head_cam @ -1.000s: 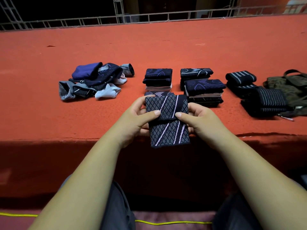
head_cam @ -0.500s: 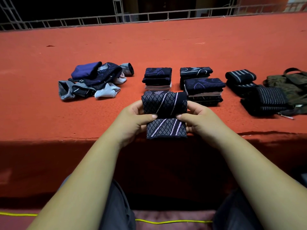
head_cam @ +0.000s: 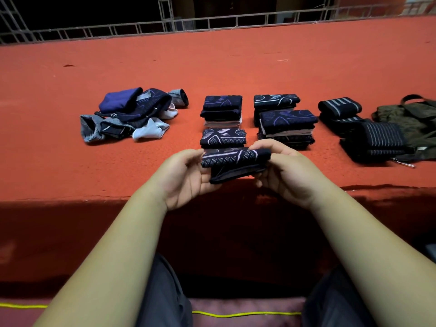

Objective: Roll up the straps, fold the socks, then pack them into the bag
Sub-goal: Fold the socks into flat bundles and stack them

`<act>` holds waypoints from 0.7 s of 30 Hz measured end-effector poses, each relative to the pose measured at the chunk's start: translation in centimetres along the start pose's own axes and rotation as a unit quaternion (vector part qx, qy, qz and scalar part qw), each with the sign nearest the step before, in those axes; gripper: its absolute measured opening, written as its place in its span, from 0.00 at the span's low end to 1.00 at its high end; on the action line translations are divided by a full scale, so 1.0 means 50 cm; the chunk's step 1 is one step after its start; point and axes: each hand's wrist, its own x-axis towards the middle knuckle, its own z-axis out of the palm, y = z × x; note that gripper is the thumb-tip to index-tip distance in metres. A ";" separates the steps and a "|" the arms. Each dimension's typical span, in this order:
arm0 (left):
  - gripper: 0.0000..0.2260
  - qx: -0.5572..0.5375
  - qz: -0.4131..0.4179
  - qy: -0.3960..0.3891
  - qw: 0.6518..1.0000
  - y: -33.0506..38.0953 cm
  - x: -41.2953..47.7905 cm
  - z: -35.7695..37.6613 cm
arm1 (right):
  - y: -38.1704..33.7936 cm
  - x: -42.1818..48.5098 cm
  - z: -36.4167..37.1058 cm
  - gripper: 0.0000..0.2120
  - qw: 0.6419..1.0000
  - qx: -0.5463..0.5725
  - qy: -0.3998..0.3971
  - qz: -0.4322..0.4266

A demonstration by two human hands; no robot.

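Sock (head_cam: 233,161), folded and dark with pale patterning, held just above the counter's near edge (head_cam: 70,197). I saw the left grip (head_cam: 186,175) and the right grip (head_cam: 283,171) each curled round one end of it. Just behind it lay another folded sock (head_cam: 223,137), then two folded stacks (head_cam: 221,109) (head_cam: 286,123). A loose sock pile (head_cam: 132,114) sat well to the left. Rolled straps (head_cam: 339,108) lay to the right, touching the olive bag (head_cam: 410,119). Open red counter (head_cam: 236,62) stretched beyond these to the far edge, where a metal railing (head_cam: 212,22) ran against darkness.
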 end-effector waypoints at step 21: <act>0.13 0.082 0.186 0.196 0.959 -0.026 0.035 0.008 | 0.019 0.005 0.011 0.05 0.936 -0.311 0.118 -0.115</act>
